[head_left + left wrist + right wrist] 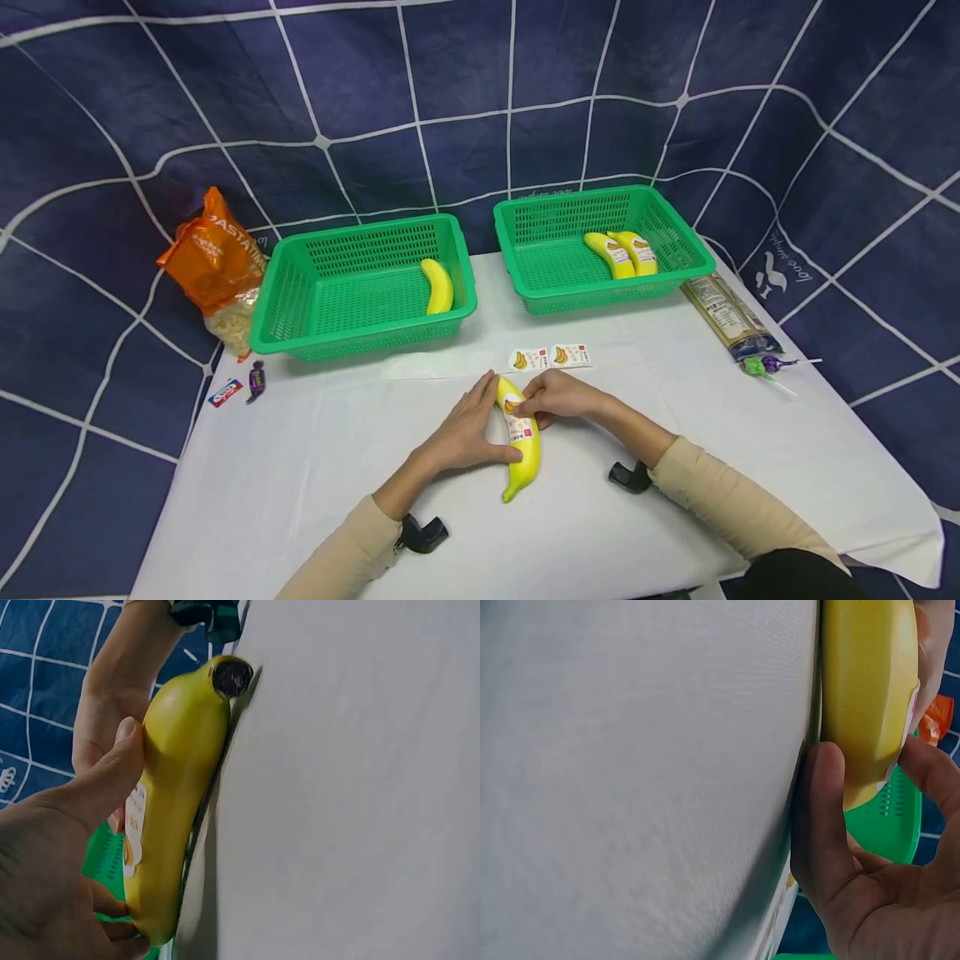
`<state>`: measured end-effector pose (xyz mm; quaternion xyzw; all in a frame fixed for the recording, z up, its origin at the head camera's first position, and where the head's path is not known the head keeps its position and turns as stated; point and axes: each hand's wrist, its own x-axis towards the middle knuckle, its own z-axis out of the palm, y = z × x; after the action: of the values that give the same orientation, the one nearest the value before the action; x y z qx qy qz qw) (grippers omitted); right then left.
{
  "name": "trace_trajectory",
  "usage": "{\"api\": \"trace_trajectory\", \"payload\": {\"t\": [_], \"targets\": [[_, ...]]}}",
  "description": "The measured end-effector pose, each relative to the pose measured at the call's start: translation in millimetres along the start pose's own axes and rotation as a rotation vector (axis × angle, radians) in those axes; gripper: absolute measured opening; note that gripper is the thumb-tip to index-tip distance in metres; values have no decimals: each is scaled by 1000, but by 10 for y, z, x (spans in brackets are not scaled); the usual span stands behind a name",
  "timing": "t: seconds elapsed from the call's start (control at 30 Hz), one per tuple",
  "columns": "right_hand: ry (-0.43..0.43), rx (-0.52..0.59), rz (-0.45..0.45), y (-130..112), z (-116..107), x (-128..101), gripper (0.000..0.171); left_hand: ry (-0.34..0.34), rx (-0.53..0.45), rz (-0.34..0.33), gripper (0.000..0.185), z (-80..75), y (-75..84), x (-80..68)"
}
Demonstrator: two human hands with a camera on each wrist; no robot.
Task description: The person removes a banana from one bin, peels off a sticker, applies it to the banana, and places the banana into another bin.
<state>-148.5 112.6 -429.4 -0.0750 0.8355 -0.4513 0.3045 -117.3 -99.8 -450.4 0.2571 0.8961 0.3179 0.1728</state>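
Observation:
A yellow banana (528, 457) lies on the white-covered table, stem end toward me, with a white banana-picture sticker (519, 427) on its upper side. My left hand (467, 423) holds it from the left, thumb near the stem end and fingertips at the far end, as the left wrist view also shows of the banana (176, 742). From the right, my right hand (561, 395) grips the far part of the banana. One digit presses on the sticker while other fingers touch the side, seen closely at the banana (866, 690) in the right wrist view.
Beyond the hands lie two more stickers (550, 357) on a backing strip. A left green basket (360, 340) holds one banana (438, 287); a right green basket (600, 293) holds two stickered bananas (622, 254). An orange bag (213, 258), wrapped candies (257, 381), a long packet (731, 317) and lollipops (768, 364) flank them.

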Motion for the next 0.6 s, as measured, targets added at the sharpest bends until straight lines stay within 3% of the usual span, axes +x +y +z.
{"api": "trace_trajectory", "payload": {"t": [0.2, 0.3, 0.6], "targets": [[6, -12, -7, -8, 7, 12, 32, 7, -68, -25, 117, -161, -17, 56], [-3, -7, -14, 5, 3, 11, 32, 47, -98, -27, 109, -231, -13, 135], [-18, 9, -27, 16, -9, -7, 29, 204, -136, 54, 93, -524, 240, 615]]}}
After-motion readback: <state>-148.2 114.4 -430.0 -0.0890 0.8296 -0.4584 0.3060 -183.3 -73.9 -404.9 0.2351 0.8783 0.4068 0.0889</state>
